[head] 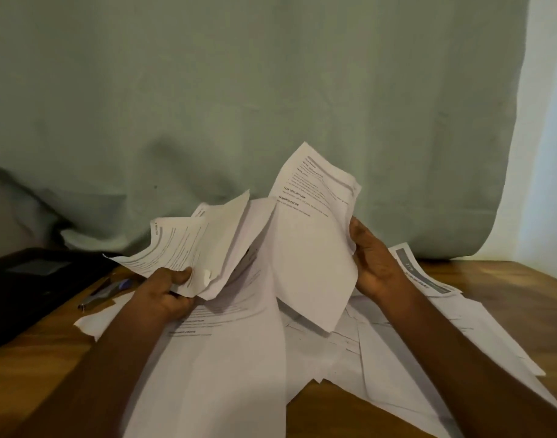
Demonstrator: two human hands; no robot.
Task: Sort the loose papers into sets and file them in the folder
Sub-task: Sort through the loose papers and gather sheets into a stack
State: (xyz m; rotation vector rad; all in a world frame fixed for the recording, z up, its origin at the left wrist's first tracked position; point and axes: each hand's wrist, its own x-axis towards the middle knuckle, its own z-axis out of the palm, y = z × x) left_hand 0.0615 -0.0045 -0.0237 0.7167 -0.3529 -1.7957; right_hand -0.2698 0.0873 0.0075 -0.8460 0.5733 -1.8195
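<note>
Loose papers [239, 358]: white printed sheets, creased and overlapping, are lying fanned across the wooden worktop [498, 279] through the centre and lower right of the frame; several are showing lines of black text and bold headings, and one at right centre is carrying a grey banner with pale lettering [421, 276]. Left hand [169, 295], at centre left, is pinching a small bundle of curled sheets [192, 245] between thumb and curled fingers, lifting it above the pile. Right hand [373, 257], at centre right, is gripping the edge of a raised page [312, 222] that is bending upward, its printed face toward the camera, the text too small to read in full. Black folder [27, 286] is lying at the left edge of the frame on the worktop, apart from the pile. A pen [105, 292] is resting between the folder and the papers. A pale green curtain [239, 90] is hanging behind.
</note>
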